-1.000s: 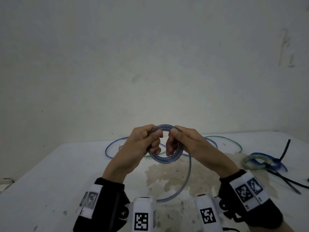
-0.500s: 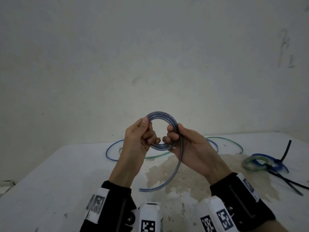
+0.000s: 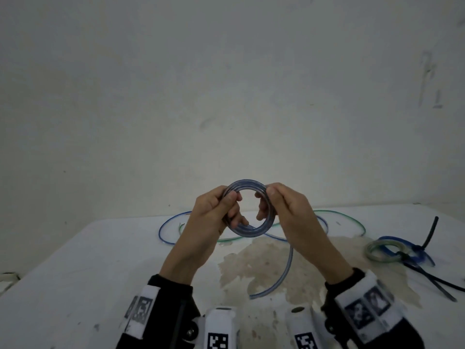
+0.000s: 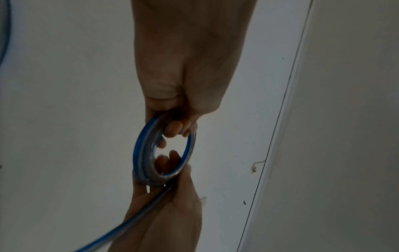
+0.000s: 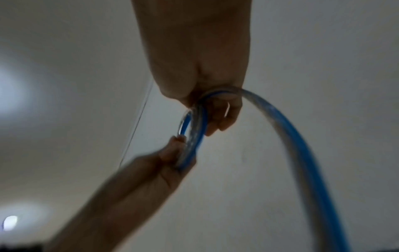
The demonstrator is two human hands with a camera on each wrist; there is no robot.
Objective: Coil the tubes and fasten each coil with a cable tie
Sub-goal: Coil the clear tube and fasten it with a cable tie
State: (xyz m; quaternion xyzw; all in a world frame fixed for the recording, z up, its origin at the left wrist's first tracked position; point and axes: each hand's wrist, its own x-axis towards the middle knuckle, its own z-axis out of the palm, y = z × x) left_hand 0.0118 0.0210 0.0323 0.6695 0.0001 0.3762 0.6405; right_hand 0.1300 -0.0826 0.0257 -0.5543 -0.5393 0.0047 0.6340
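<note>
A clear tube with a blue stripe is wound into a small coil (image 3: 247,229) held upright above the white table (image 3: 75,273). My left hand (image 3: 221,210) grips the coil's left side, thumb on top and fingers through the ring. On the coil's right side my right hand (image 3: 276,207) grips it the same way. The tube's loose tail (image 3: 286,268) hangs down from the coil under my right hand and ends near the table's front. In the wrist views the coil (image 4: 164,153) (image 5: 192,133) sits between both hands.
Loose blue tube (image 3: 166,225) and green tube (image 3: 352,217) lie looped on the table behind my hands. At the right lie a tied greenish coil (image 3: 385,251), a blue coil (image 3: 407,244) and black cable ties (image 3: 432,280). A brown stain (image 3: 264,263) marks the table's middle. A wall stands behind.
The tail swung from under my left hand back to under my right as the coil was turned. My right hand came back over the coil's right side. More tube is wound on.
</note>
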